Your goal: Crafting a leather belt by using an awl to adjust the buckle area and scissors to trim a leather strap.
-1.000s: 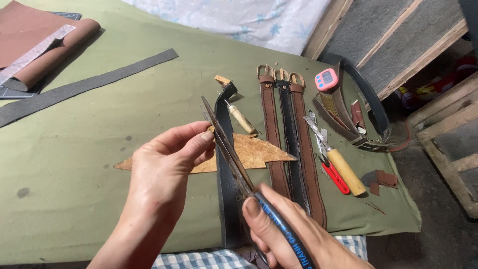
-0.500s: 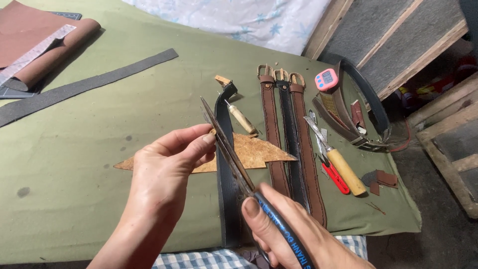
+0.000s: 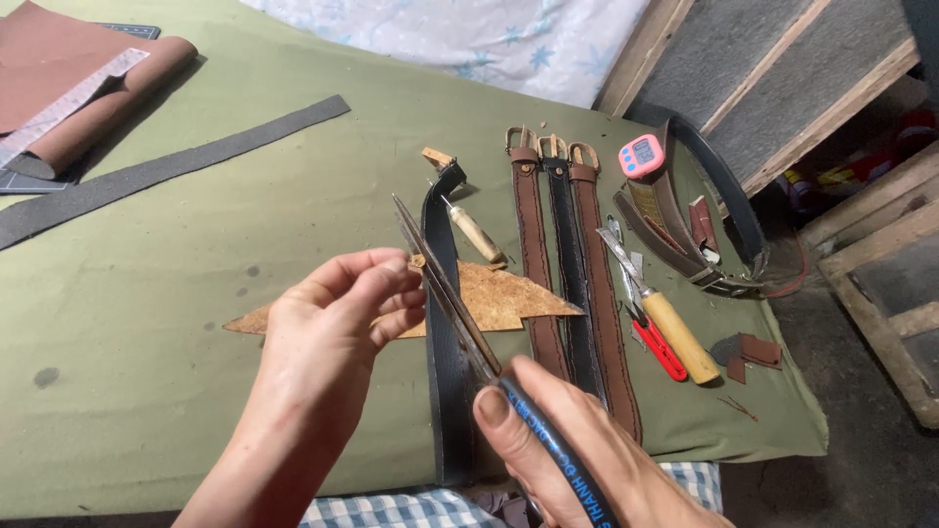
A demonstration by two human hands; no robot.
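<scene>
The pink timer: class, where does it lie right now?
In the head view, the pink timer lies on the green cloth at upper right, beside the three brown belts.

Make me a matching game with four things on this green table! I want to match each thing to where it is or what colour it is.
Things:
1. small pink square timer
2. long grey leather strip
3. yellow wooden-handled knife
4. long thin metal blade with a dark handle

Places or colours:
A. lying flat near the table's far left side
B. held between both hands
C. at the far edge, beside the belt buckles
D. next to small red-handled snips

Pairs: 1-C, 2-A, 3-D, 4-B
</scene>
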